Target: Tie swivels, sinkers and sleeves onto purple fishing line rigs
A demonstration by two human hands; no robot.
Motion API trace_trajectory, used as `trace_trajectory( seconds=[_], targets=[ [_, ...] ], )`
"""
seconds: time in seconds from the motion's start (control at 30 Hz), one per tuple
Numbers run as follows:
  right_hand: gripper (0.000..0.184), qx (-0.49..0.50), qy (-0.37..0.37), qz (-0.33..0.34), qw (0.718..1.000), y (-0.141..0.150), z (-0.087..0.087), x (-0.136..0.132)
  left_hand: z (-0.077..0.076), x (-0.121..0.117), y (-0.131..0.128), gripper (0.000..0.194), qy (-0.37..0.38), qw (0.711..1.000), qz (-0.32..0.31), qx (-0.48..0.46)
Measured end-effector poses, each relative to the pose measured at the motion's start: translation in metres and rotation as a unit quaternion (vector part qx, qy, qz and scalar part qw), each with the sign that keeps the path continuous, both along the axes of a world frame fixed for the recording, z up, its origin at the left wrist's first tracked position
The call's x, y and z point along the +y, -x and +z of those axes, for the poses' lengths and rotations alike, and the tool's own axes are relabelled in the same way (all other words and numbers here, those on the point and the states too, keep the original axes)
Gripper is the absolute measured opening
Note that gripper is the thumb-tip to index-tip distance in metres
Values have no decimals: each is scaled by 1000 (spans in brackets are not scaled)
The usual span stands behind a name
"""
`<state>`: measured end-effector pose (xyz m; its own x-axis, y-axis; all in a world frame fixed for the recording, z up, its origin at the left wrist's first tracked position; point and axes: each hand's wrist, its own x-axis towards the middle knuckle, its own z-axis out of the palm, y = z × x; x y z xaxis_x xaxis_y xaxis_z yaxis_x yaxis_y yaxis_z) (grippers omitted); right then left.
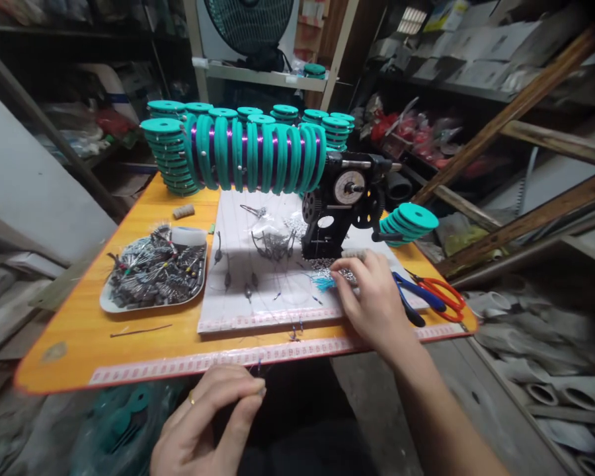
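Observation:
My left hand (211, 423) is low in front of the orange table (74, 330), thumb and forefinger pinched on a thin line with a small bead at its tip. My right hand (371, 297) reaches over the white mat (238, 311), fingers curled down onto a pile of small silvery parts and blue-tipped pieces (322, 281) beside the black winding machine (340, 205). A row of teal spools wound with purple line (258, 155) sits on the machine's shaft.
A metal tray of dark weights and wires (153, 274) lies left of the mat. Blue pliers (409, 297) and red-handled scissors (443, 294) lie at the right edge. Stacks of teal spools (171, 155) stand behind. Wooden beams and shelves surround the table.

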<state>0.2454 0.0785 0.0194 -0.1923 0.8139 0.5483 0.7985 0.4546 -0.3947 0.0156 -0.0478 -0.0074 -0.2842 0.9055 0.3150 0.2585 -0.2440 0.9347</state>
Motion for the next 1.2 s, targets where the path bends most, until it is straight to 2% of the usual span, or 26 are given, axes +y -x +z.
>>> trace_trajectory(
  seconds=[0.07, 0.13, 0.2, 0.3, 0.37, 0.43, 0.5, 0.57, 0.63, 0.73, 0.8, 0.87, 1.03, 1.2],
  targets=[
    [18, -40, 6, 8, 999, -9, -2, 22, -1, 0, 1, 4, 8, 1000, 20, 20],
    [21, -67, 5, 22, 997, -9, -2, 30, -2, -1, 1, 4, 22, 999, 30, 28],
    [24, -72, -11, 33, 997, -3, 2, 22, -3, -1, 1, 7, 51, 998, 30, 13],
    [24, -21, -25, 75, 997, 13, 13, -14, -3, -3, -3, 22, 125, 988, 35, -79],
    [20, 77, 59, 169, 981, 28, 18, -44, -2, -3, -6, 37, 166, 973, 37, -154],
    [26, 148, 169, 232, 946, 42, 20, -68, 0, -3, -9, 47, 186, 962, 34, -198],
    [24, 216, 230, 258, 913, 54, 16, -81, 1, -4, -11, 51, 198, 956, 33, -215],
    [13, 277, 251, 263, 889, 61, 11, -85, 2, -4, -10, 49, 209, 954, 21, -213],
    [6, 312, 252, 245, 883, 64, 7, -84, 0, -5, -6, 42, 192, 967, -6, -166],
    [4, 344, 238, 191, 888, 63, 2, -84, -3, -5, 3, 34, 63, 997, -18, 44],
    [4, 366, 231, 173, 885, 61, 1, -84, -5, -5, 9, 33, -37, 982, -5, 184],
    [5, 380, 229, 170, 880, 61, 1, -86, -5, -4, 12, 30, -85, 965, 2, 248],
    [5, 402, 250, 167, 865, 64, 0, -88, -1, -2, 9, 25, -100, 962, -19, 255],
    [5, 441, 297, 177, 828, 66, -3, -89, 0, -3, 5, 24, -80, 974, -55, 207]
  ],
)
